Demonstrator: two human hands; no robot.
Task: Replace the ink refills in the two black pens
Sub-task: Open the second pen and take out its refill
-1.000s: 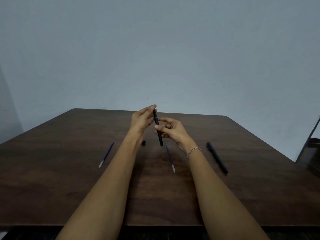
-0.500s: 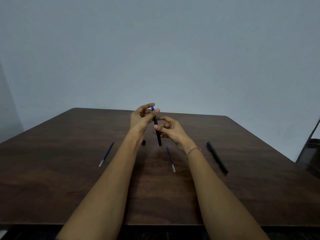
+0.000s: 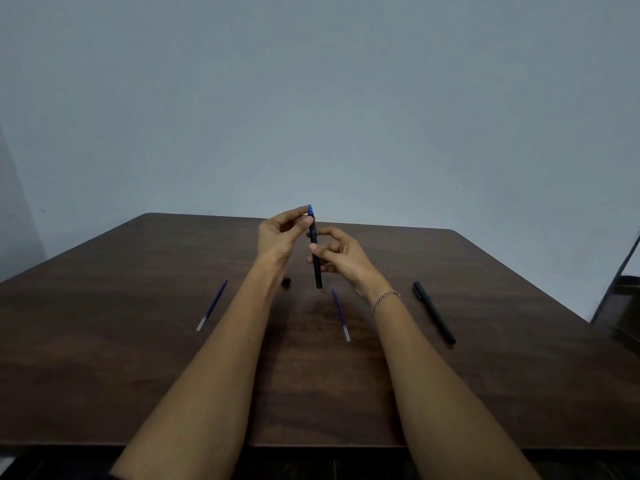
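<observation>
Above the table's middle I hold a black pen (image 3: 316, 265) nearly upright. My right hand (image 3: 337, 258) grips its barrel. My left hand (image 3: 282, 233) pinches the blue refill (image 3: 310, 213) that sticks out of the pen's top. A second black pen (image 3: 433, 311) lies on the table to the right of my right wrist. One blue refill (image 3: 341, 313) lies between my forearms, another blue refill (image 3: 212, 308) lies left of my left arm. A small black cap (image 3: 286, 281) sits on the table beside my left wrist.
The dark wooden table (image 3: 104, 375) reaches to a plain grey wall. A dark piece of furniture (image 3: 620, 306) stands past the table's right edge.
My left fingers have drawn the blue refill upward out of the pen's top; one second ago no blue showed there. The pen and my right hand stayed nearly in place.
</observation>
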